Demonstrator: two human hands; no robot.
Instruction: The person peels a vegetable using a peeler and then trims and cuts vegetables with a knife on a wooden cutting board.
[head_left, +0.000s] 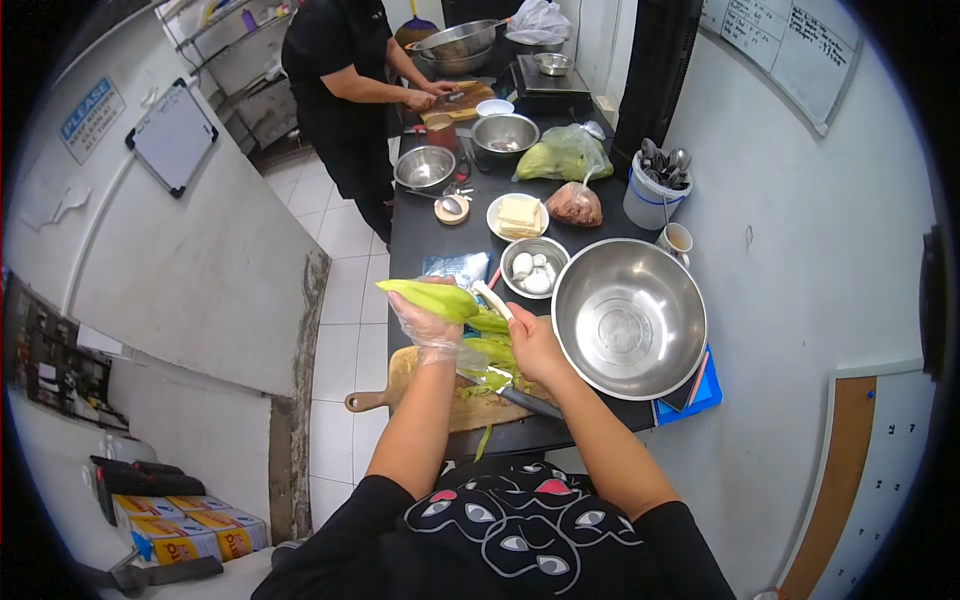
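Two hands work above a board (401,372), with places given as on a clock face centred on the right hand (537,343). That hand is closed round the white handle of a tool (493,300); whether the tool's head touches the vegetable cannot be told. At 10 o'clock, the left hand (422,322), in a clear glove, holds a long green vegetable (425,295), fingers curled beneath it and its pointed end out to the left. The board sits at 8 o'clock with green scraps (470,392) on it, and a dark-handled knife (531,402) lies at 6. A strip (484,442) hangs over the near table edge at 7. Close by at 3 is a big steel bowl (690,325); at 12, a small bowl (507,284) of white pieces (537,280), then bread (519,211) on a plate. Another person (340,95) stands at 11.
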